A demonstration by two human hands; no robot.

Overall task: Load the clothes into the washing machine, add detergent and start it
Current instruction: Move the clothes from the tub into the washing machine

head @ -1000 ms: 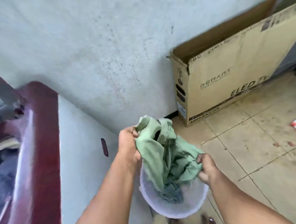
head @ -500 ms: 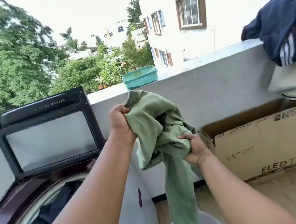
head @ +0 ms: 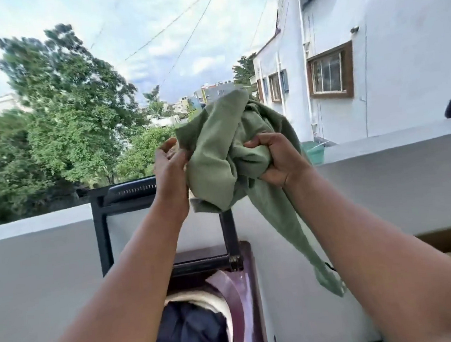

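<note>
I see my left forearm cover most of the washing machine (head: 247, 292) drum, so only a patch of dark clothes (head: 190, 337) shows inside; the raised lid (head: 127, 196) is half hidden behind my left hand (head: 169, 170). That hand pinches the green garment (head: 217, 155) at its edge, my right hand (head: 278, 160) fists round its bunched middle, held high above the machine. A teal tub (head: 313, 152) sits on the parapet wall (head: 396, 151), mostly behind the cloth

Single head-worn view, aimed forward and roughly level over the parapet wall (head: 33, 244); washing machine (head: 247, 292) is seen close below, trees (head: 63, 131) and white building (head: 399, 43) far beyond.
</note>
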